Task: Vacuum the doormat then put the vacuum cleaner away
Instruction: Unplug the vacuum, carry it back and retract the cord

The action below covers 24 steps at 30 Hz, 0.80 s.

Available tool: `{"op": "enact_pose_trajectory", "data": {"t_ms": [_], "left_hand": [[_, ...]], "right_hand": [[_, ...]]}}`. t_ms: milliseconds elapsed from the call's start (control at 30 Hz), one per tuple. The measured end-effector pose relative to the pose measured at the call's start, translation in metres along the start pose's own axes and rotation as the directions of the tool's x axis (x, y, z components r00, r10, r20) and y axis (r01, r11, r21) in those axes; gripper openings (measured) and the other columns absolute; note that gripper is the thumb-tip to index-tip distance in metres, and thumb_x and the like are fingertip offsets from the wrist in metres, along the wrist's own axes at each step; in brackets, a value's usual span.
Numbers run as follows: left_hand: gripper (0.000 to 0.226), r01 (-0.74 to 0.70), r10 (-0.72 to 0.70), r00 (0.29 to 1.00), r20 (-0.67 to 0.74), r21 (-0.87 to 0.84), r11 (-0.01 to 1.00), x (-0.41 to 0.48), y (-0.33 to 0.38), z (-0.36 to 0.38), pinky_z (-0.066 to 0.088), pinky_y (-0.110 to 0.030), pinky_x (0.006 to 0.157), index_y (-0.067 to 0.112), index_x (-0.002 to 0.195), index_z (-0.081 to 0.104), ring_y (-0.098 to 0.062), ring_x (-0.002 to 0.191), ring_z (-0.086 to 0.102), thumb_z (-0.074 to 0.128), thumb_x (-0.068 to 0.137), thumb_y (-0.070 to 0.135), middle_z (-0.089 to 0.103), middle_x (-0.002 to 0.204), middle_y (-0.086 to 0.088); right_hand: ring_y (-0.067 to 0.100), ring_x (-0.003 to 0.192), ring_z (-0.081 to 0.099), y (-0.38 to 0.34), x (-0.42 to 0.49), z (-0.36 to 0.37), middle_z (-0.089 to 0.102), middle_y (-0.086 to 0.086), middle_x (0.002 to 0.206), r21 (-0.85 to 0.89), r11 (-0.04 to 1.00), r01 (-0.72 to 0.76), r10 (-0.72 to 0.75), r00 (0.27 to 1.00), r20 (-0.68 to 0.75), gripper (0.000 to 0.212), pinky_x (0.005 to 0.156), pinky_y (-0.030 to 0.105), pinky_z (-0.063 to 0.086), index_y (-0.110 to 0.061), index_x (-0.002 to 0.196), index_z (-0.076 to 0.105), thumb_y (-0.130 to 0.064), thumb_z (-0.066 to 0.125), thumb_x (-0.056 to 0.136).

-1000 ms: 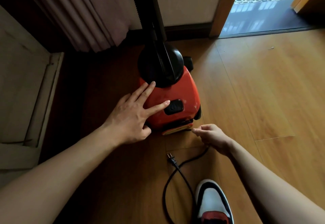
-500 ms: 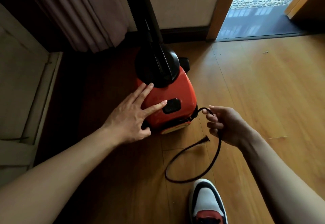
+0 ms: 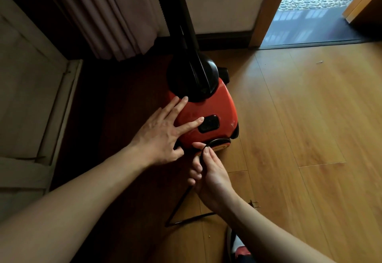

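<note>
While left hand [image 3: 159,136] rests flat on vacuum cleaner [image 3: 219,105], right hand [image 3: 213,176] apparently pinches cord [image 3: 179,206].

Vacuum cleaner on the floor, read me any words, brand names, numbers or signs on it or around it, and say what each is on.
No text can be read anywhere in this view.
Red vacuum cleaner: faint marks beside the left hand, too blurred to read.
Black switch panel: no legible marking.
Yellow strip at its base: too small to read.
Cord pinched by the right hand: no print visible.
</note>
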<state>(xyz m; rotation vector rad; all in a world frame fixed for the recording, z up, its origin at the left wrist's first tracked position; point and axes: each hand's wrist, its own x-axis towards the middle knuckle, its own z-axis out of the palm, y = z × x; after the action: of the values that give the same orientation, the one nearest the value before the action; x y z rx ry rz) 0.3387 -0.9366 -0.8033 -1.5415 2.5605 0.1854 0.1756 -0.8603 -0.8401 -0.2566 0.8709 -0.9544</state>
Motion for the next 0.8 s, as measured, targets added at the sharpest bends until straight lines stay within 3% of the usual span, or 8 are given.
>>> {"op": "enact_pose_trajectory", "data": {"t_ms": [100,333,433,500,633,700,800], "left_hand": [[0.093,-0.005,0.005,1.000,-0.002,-0.018,1.000,-0.001,0.000,0.000,0.011,-0.049,0.125,0.058,0.148,-0.010,-0.021,0.149,-0.028,0.057,0.085,0.050,-0.033,0.161,-0.002],[0.098,-0.007,0.006,1.000,-0.017,-0.026,1.000,-0.001,-0.001,0.001,0.012,-0.054,0.124,0.056,0.150,-0.007,-0.024,0.151,-0.025,0.060,0.079,0.051,-0.030,0.162,-0.004],[0.093,0.015,-0.017,0.998,-0.063,-0.038,0.999,0.000,0.005,0.004,0.014,-0.056,0.122,0.053,0.152,-0.002,-0.027,0.152,-0.022,0.056,0.080,0.061,-0.024,0.164,-0.006],[0.095,0.034,-0.035,0.995,-0.088,-0.010,0.999,0.001,0.008,0.008,0.015,-0.058,0.122,0.050,0.152,0.000,-0.030,0.152,-0.020,0.059,0.079,0.066,-0.022,0.164,-0.009],[0.106,0.072,-0.065,0.991,-0.121,0.055,0.996,0.002,0.018,0.018,0.018,-0.064,0.118,0.041,0.153,0.006,-0.038,0.151,-0.019,0.069,0.071,0.068,-0.018,0.164,-0.018],[0.109,0.093,-0.086,0.986,-0.142,0.047,0.995,0.004,0.022,0.022,0.023,-0.067,0.116,0.037,0.152,0.011,-0.041,0.151,-0.016,0.071,0.068,0.070,-0.013,0.164,-0.020],[0.109,0.088,-0.084,0.982,-0.170,0.016,0.996,0.005,0.020,0.027,0.026,-0.068,0.113,0.036,0.150,0.015,-0.042,0.152,-0.010,0.074,0.065,0.071,-0.006,0.165,-0.022]], "right_hand": [[0.009,0.050,0.034,0.013,0.014,0.007,0.037,0.001,0.061,0.017,1.000,-0.012,0.013,1.000,-0.019,0.038,0.048,0.023,0.038,-0.011,0.124,0.059,-0.036,0.035,0.109],[0.009,0.044,0.028,0.036,0.033,0.010,0.030,0.001,0.054,-0.010,0.989,-0.150,0.150,0.988,-0.024,0.065,0.043,0.020,0.029,-0.009,0.105,0.064,-0.065,0.032,0.098],[0.009,0.047,0.028,0.047,0.040,-0.005,0.033,0.000,0.056,-0.134,0.974,-0.182,0.173,0.982,-0.078,0.055,0.042,0.021,0.027,-0.012,0.105,0.060,-0.062,0.040,0.099],[0.009,0.048,0.028,0.047,0.046,-0.014,0.033,-0.001,0.058,-0.202,0.960,-0.193,0.182,0.981,-0.072,0.048,0.042,0.021,0.026,-0.013,0.092,0.055,-0.059,0.045,0.098],[0.008,0.045,0.029,0.035,0.057,-0.027,0.036,-0.001,0.055,-0.364,0.901,-0.236,0.225,0.972,-0.072,0.043,0.040,0.020,0.024,-0.015,0.079,0.047,-0.048,0.040,0.106],[0.007,0.044,0.030,0.031,0.059,-0.036,0.037,-0.003,0.054,-0.429,0.862,-0.270,0.263,0.962,-0.076,0.043,0.040,0.019,0.024,-0.014,0.077,0.049,-0.042,0.040,0.108],[0.006,0.048,0.031,0.016,0.061,-0.054,0.040,-0.004,0.058,-0.479,0.823,-0.305,0.304,0.949,-0.083,0.031,0.041,0.017,0.025,-0.012,0.083,0.062,-0.036,0.056,0.103]]}}
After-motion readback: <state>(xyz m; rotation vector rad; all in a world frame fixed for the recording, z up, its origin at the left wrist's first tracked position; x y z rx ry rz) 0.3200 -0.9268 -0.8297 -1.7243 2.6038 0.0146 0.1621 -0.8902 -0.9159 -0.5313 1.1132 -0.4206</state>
